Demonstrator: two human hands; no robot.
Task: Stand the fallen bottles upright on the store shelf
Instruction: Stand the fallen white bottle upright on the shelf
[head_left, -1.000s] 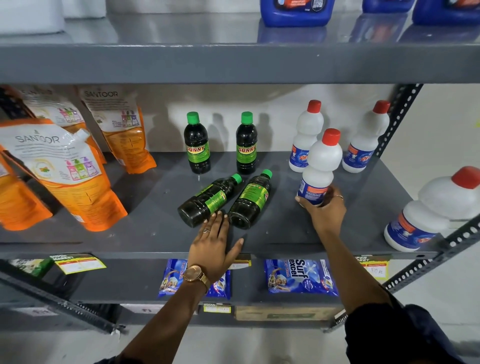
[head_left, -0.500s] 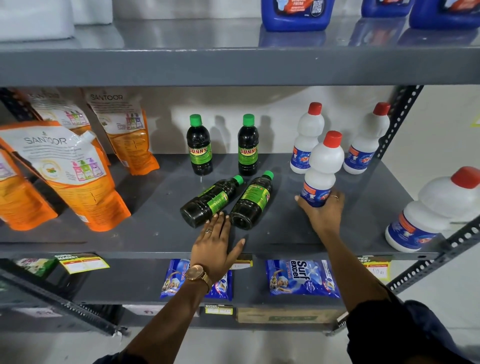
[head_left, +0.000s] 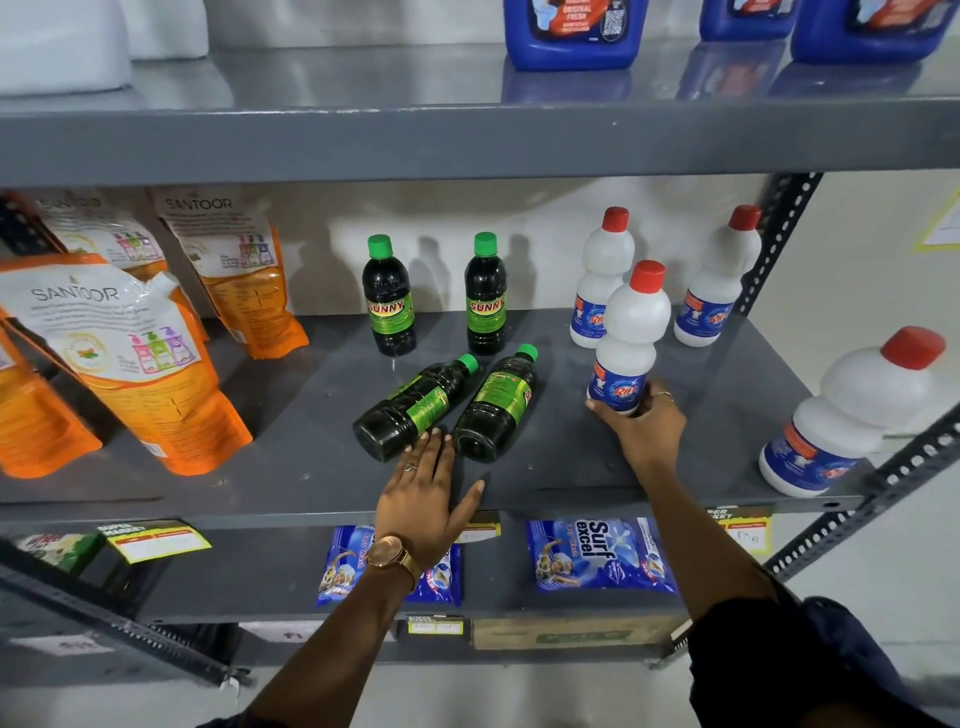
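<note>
Two dark green-capped bottles lie on their sides on the grey shelf (head_left: 270, 467): the left fallen bottle (head_left: 410, 408) and the right fallen bottle (head_left: 498, 402), caps pointing back and right. My left hand (head_left: 428, 493) rests flat on the shelf, fingers spread, fingertips near both bottle bases. My right hand (head_left: 641, 431) grips the base of a white red-capped bottle (head_left: 631, 332) standing upright. Two more dark bottles, one at left (head_left: 389, 299) and one at right (head_left: 485, 296), stand upright behind.
Two white bottles stand at the back right, the nearer (head_left: 597, 280) and the farther (head_left: 719, 280), and a larger white one (head_left: 857, 415) at the shelf's right end. Orange Santoor pouches (head_left: 135, 358) fill the left. Blue jugs (head_left: 571, 31) sit above, blue detergent packets (head_left: 597, 556) below.
Both hands have stayed almost still. The white bottle in my right hand stays upright. The fallen dark bottles have not moved.
</note>
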